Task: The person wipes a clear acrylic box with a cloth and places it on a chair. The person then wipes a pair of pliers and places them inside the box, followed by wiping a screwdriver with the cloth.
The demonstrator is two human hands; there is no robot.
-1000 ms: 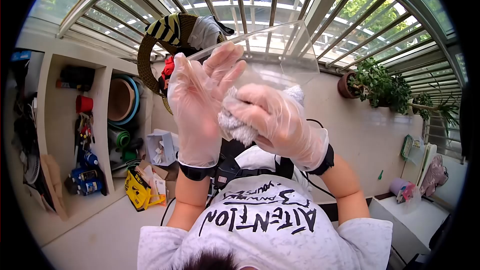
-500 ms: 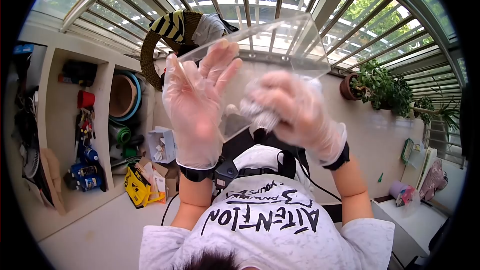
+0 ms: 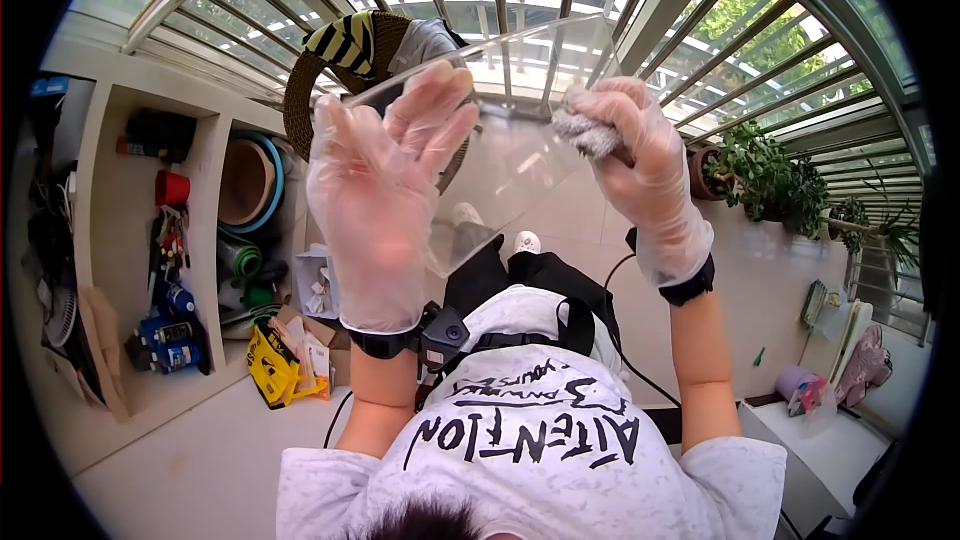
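Note:
A clear plastic box, tilted and see-through, is held up in front of my body. My left hand, in a thin transparent glove, supports it at its left side. The fingers are bent over the wall there, partly seen through the plastic. My right hand, gloved the same way, is closed around a bunched grey-white cloth. The cloth is at the right side of the box; whether it presses on the wall I cannot tell.
A wicker chair with a striped cloth stands by the barred window. Shelves with bottles and tubs line the left. A yellow bag lies below them. Potted plants stand at the right, and a black cable hangs beside me.
My right hand has moved right and up with the cloth, from the middle of the box to its right side. My left hand and the box have shifted slightly left.

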